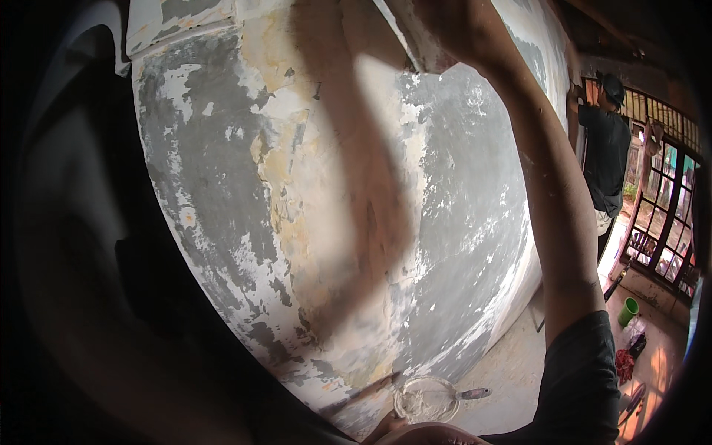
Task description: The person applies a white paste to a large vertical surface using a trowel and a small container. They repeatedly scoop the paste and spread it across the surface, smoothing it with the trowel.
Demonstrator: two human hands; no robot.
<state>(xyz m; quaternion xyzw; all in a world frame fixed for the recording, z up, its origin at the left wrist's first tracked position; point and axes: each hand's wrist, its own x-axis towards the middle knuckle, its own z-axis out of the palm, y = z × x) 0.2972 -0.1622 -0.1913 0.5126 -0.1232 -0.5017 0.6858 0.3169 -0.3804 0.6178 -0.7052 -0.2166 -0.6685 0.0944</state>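
Fingers (pixel 389 424) grip tub edge (pixel 397 402); right arm (pixel 556 193) well apart.

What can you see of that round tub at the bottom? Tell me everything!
The tub is round, with a pale rim and lumpy, off-white paste inside. A greyish handle sticks out to the right, perhaps a tool's. The left hand seems to hold its lower left side. Its bottom edge is hidden, and its material is unclear.
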